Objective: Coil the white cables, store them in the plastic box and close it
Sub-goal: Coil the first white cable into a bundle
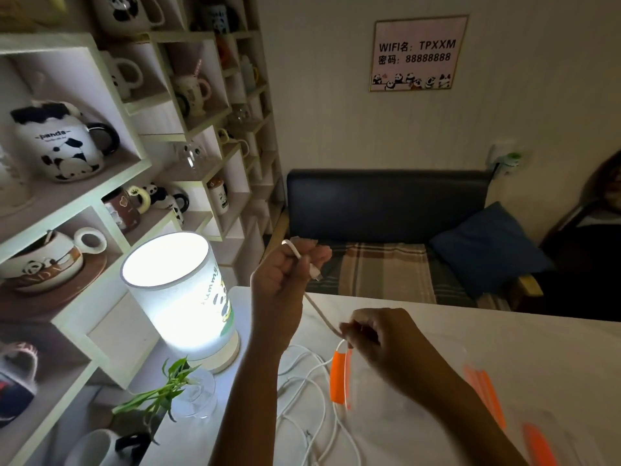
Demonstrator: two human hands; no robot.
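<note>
From the head camera we look down over a pale table (504, 334) with both bare arms reaching forward. Our left hand (285, 267) is raised above the table's far edge, fingers curled closed around a white cable (321, 314); the cable's short end loops over the top of the fist and its plug (315, 273) hangs free beside the thumb. From under that fist the cable runs taut, down and to the right, to our right hand (379, 338), which is lower, just above the tabletop, with its fingertips pinched together on the same cable.

Below the right hand the rest of the white cables (312, 398) lie in loose, tangled loops on the table, between our two forearms. The clear plastic box (369, 381) with orange clasps sits on the table under and to the right of the right hand (its transparent walls are hard to trace, so we cannot tell just where its edges run), and more orange pieces (487, 395) show farther right.

At left a lit lamp (181, 294) stands on the table's corner, with a small green plant (164, 388) in a glass before it, and shelves of panda mugs (64, 142) beyond.
</note>
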